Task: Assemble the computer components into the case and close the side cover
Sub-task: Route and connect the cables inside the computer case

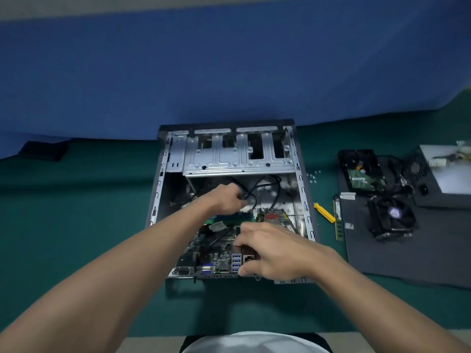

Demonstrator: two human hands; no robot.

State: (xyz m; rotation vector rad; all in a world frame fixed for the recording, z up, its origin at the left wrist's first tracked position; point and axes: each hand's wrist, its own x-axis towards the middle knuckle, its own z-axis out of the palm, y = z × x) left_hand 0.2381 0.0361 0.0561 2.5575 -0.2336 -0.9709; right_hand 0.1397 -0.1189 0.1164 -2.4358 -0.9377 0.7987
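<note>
In the middle of the green-covered desk (76, 212), inside the open silver sheet-metal computer case (303, 189), the green motherboard (211, 253) sits at the near end, the right hand (270, 250) curled round its port block while the left hand (226, 198) grips the black cables (257, 187) farther in.

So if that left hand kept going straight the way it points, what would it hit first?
Probably the metal drive cage at the case's far end, just past the black cables the left hand grips; depth is unclear.
</note>
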